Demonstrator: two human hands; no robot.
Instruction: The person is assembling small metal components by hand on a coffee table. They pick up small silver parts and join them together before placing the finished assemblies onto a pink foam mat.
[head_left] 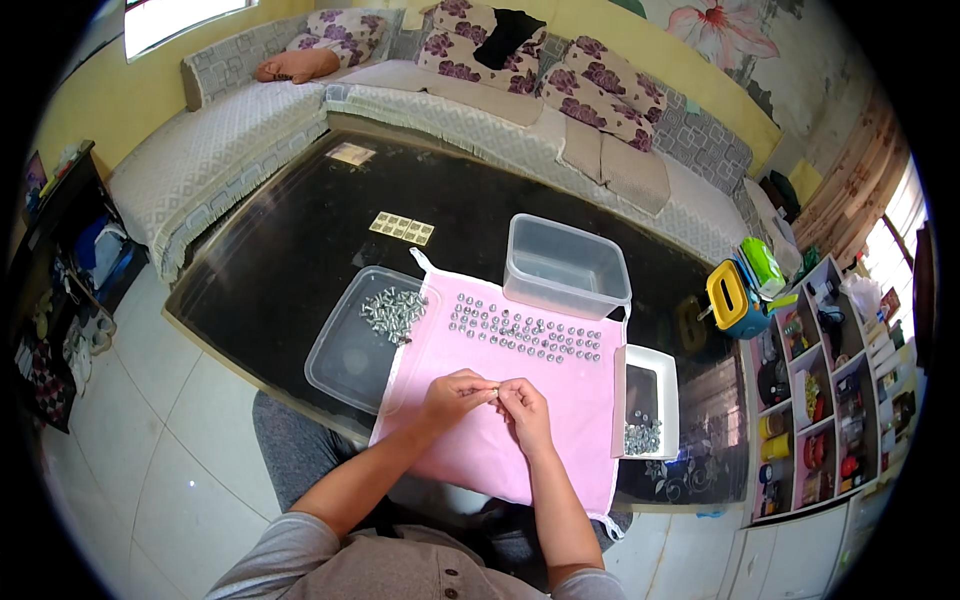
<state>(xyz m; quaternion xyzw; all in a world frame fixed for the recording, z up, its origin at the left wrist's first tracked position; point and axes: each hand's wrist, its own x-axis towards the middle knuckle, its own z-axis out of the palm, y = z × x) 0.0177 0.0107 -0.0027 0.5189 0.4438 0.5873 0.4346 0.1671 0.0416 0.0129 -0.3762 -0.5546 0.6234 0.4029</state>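
My left hand (455, 398) and my right hand (526, 412) meet above a pink cloth (560, 420), fingertips pinched together around a small metal piece (494, 393). Fingers cover most of it, so its kind cannot be made out. Beyond the hands, several rows of small silvery metal parts (520, 332) stand on the cloth. To the left, a shallow clear plastic tray (335, 350) holds a heap of bolt-like metal pieces (393, 312), partly over the cloth's edge. A white box (667, 390) at the right holds small shiny metal pieces (642, 436) at its near end.
A clear plastic tub (565, 270) stands at the cloth's far edge on the dark glossy table (300, 230). Farther back lies a pale sheet of small squares (402, 228). A blue-and-yellow container (735, 300) and a shelf unit (800, 390) stand right; a sofa (480, 105) runs behind.
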